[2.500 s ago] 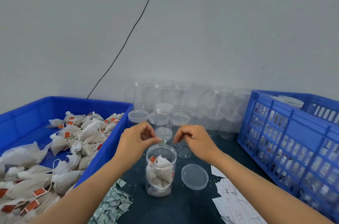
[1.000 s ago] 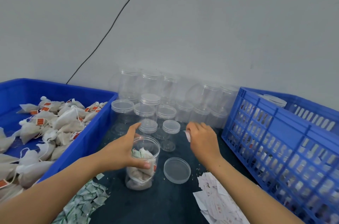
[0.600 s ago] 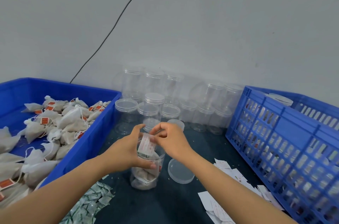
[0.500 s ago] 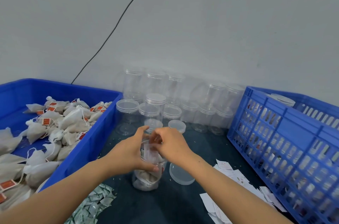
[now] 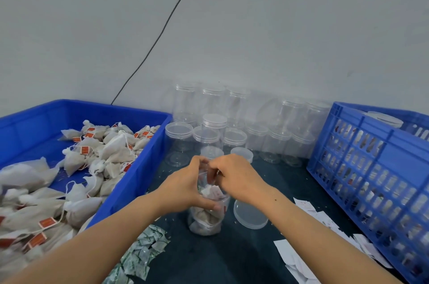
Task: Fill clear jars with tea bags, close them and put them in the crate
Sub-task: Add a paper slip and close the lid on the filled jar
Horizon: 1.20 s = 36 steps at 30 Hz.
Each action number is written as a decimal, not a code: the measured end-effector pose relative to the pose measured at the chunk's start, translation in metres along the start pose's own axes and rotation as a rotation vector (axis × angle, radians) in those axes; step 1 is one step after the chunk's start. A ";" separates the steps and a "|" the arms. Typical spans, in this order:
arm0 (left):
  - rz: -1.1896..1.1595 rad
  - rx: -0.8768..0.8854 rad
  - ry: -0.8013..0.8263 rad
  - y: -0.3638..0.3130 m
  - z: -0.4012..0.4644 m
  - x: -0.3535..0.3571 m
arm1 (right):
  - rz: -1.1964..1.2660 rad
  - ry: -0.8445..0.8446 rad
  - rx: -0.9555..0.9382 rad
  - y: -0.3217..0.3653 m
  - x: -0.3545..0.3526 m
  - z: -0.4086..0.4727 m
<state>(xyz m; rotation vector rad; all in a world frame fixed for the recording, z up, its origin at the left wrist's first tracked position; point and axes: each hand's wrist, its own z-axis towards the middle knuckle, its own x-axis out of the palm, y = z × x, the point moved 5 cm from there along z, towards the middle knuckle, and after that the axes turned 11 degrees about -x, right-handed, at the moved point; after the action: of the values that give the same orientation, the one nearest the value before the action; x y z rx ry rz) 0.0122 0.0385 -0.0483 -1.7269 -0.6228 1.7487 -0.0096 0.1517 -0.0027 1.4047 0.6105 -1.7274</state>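
The left hand [image 5: 185, 187] is wrapping its grip around the open jar [image 5: 206, 211] standing on the dark surface [image 5: 232, 255], while the right hand [image 5: 234, 176] is pinching a paper slip [image 5: 214, 192] into its mouth. Tucking the slip below the rim should be letting the lid [image 5: 249, 215] beside it seat cleanly.

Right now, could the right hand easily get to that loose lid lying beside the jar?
Probably yes. The loose lid lies uncovered just below the right hand, which is busy at the jar mouth.
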 end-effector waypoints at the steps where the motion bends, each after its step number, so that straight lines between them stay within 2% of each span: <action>1: 0.005 0.001 0.000 0.000 0.000 0.000 | -0.009 0.043 -0.013 0.001 0.000 0.000; 5: 0.012 0.000 -0.013 0.002 0.000 0.002 | -0.178 0.367 -0.037 0.009 0.011 0.001; 7: 0.006 -0.004 -0.017 0.002 0.001 0.002 | -0.193 0.444 -0.037 0.013 0.014 0.001; 9: -0.001 -0.004 -0.008 0.003 0.001 0.003 | -0.158 0.452 -0.048 0.014 0.012 0.000; 11: -0.006 -0.012 0.003 0.005 0.001 0.003 | -0.013 0.325 -0.059 0.013 0.006 -0.002; 13: -0.037 -0.033 0.017 0.008 0.003 0.003 | 0.195 -0.021 0.008 0.003 -0.007 -0.008; 15: -0.096 -0.051 0.052 0.011 0.004 0.004 | 0.320 -0.437 0.193 -0.024 -0.014 -0.024; 16: -0.125 -0.057 0.075 0.012 0.004 0.006 | 0.347 -0.548 0.313 -0.039 -0.011 -0.033; 17: -0.147 -0.063 0.096 0.013 0.005 0.007 | 0.359 -0.563 0.427 -0.054 -0.003 -0.041; 20: -0.206 -0.120 0.131 0.019 0.008 0.012 | 0.340 -0.283 0.619 -0.090 0.036 -0.058; 24: -0.299 -0.243 0.183 0.030 0.012 0.016 | 0.256 0.071 0.687 -0.102 0.074 -0.082; 26: -0.317 -0.290 0.235 0.035 0.012 0.020 | 0.248 0.195 0.674 -0.102 0.090 -0.089; 28: -0.288 -0.308 0.260 0.038 0.012 0.024 | 0.221 0.225 0.663 -0.101 0.098 -0.092; 32: -0.244 -0.297 0.231 0.039 0.013 0.024 | 0.207 0.100 0.616 -0.096 0.089 -0.089; 36: -0.242 -0.243 0.188 0.033 0.013 0.017 | 0.159 0.060 0.452 -0.078 0.054 -0.076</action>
<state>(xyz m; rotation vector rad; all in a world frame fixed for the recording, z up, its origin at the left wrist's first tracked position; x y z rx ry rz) -0.0032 0.0277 -0.0831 -1.8623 -0.9475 1.3717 -0.0331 0.2393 -0.0837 1.7658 0.1313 -1.7657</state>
